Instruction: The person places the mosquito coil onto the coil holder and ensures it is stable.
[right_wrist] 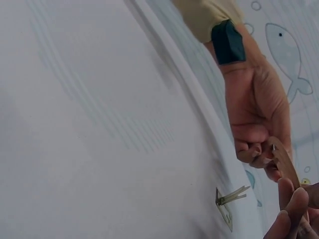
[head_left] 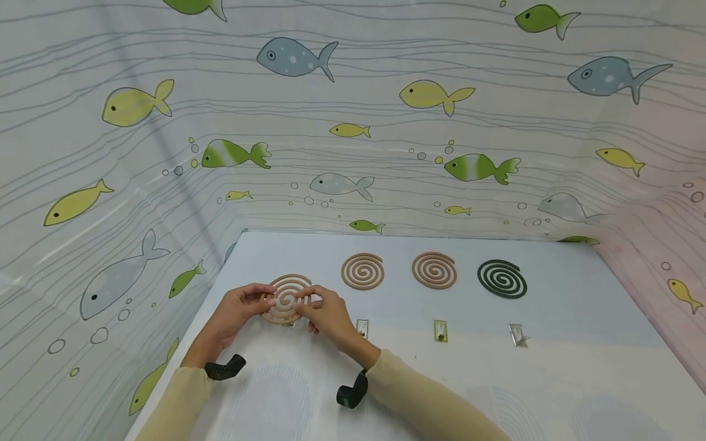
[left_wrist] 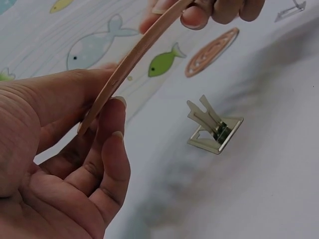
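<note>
Between both hands a brown mosquito coil (head_left: pixel 286 300) is held up off the table, tilted, its spiral facing the head camera. My left hand (head_left: pixel 234 312) pinches its left edge between thumb and fingers. On the opposite side, my right hand (head_left: pixel 331 315) pinches the coil with thumb and forefinger. The left wrist view shows this coil (left_wrist: pixel 132 62) edge-on as a thin curved strip. Below it, a small metal coil stand (left_wrist: pixel 217 132) lies on the table with its forked prong bent up; the right wrist view shows this stand (right_wrist: pixel 224 204) too.
Farther back on the table (head_left: pixel 579 294) lie two more brown coils (head_left: pixel 363 271) (head_left: pixel 434 270) and a dark green coil (head_left: pixel 502 278). In front of them is a row of metal stands (head_left: pixel 361 328) (head_left: pixel 440 331) (head_left: pixel 518 335). A fish-patterned curtain (head_left: pixel 386 147) encloses the back and sides.
</note>
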Available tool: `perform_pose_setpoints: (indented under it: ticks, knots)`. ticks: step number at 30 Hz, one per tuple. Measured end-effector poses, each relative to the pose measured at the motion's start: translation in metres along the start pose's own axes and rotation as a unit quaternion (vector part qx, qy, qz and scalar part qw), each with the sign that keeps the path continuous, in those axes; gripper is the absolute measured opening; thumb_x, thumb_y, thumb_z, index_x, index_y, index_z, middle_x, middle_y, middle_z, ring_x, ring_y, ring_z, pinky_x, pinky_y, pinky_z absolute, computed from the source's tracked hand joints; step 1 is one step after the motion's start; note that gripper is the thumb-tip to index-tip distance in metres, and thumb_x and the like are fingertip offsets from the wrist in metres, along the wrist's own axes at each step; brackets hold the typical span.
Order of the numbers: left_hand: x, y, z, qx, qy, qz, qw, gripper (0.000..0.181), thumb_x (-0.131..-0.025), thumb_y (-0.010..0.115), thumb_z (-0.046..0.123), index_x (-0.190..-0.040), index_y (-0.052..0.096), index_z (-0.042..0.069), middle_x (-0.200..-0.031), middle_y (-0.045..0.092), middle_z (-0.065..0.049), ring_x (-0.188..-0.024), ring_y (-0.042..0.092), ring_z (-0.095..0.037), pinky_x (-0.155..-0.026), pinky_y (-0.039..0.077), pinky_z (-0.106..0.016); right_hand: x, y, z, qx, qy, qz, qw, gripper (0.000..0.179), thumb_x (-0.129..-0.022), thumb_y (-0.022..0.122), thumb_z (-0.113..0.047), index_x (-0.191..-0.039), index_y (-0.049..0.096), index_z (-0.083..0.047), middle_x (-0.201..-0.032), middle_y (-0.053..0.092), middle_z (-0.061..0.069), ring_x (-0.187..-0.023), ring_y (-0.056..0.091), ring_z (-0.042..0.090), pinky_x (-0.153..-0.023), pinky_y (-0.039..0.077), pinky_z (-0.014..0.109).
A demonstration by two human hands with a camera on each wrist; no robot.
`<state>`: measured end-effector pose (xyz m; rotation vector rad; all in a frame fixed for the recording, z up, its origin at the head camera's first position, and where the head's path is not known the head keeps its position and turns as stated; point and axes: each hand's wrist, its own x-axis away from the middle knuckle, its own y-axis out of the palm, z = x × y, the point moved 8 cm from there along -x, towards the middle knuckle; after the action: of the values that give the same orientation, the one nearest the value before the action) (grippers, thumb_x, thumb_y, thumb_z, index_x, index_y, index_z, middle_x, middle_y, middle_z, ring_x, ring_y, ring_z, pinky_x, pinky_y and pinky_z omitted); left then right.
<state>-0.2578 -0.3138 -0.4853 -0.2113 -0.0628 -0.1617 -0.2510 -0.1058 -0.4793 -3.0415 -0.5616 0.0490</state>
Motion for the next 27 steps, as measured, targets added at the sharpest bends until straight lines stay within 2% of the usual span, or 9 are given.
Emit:
perform_pose_setpoints:
  ticks: [11,15,21,27]
  knots:
    - [0.004,0.002,0.0,0.017,0.002,-0.01,0.9998,0.046,-0.096,0.074,0.012,-0.134,0.059,-0.01,-0.122,0.064,-0.01,-0.095,0.066,-0.013,-0.078,0.056,-0.028,0.007,0.01,0.003,0.005,-0.002,-0.011,0.9999,0.027,-0.097,0.074,-0.021,-0.122,0.071,-0.012,-0.073,0.068,0.028,-0.043,0.052,0.009,-0.046,0.044,0.023]
    - [0.005,0.004,-0.002,0.034,-0.004,-0.021,0.9992,0.047,-0.096,0.074,0.008,-0.135,0.057,-0.012,-0.12,0.063,-0.008,-0.095,0.066,-0.012,-0.08,0.057,-0.027,0.009,0.011,0.004,0.017,-0.013,-0.013,0.9997,0.026,-0.098,0.073,-0.021,-0.122,0.07,-0.011,-0.072,0.068,0.026,-0.044,0.052,0.009,-0.045,0.044,0.023]
    - [0.006,0.006,-0.004,0.041,-0.004,-0.033,0.9986,0.049,-0.097,0.072,0.006,-0.137,0.054,-0.014,-0.118,0.067,-0.003,-0.097,0.064,-0.009,-0.083,0.056,-0.025,0.008,0.009,0.006,0.033,-0.024,-0.003,0.9992,0.022,-0.097,0.072,-0.017,-0.119,0.072,-0.012,-0.082,0.071,0.019,-0.044,0.05,0.009,-0.044,0.043,0.023]
    - [0.006,0.005,-0.008,0.035,-0.007,-0.034,0.9988,0.048,-0.096,0.073,0.006,-0.137,0.055,-0.012,-0.121,0.068,-0.003,-0.106,0.063,-0.009,-0.086,0.055,-0.025,0.009,0.009,0.008,0.031,-0.021,-0.005,0.9993,0.023,-0.096,0.073,-0.015,-0.119,0.073,-0.012,-0.077,0.069,0.023,-0.043,0.048,0.009,-0.044,0.041,0.023]
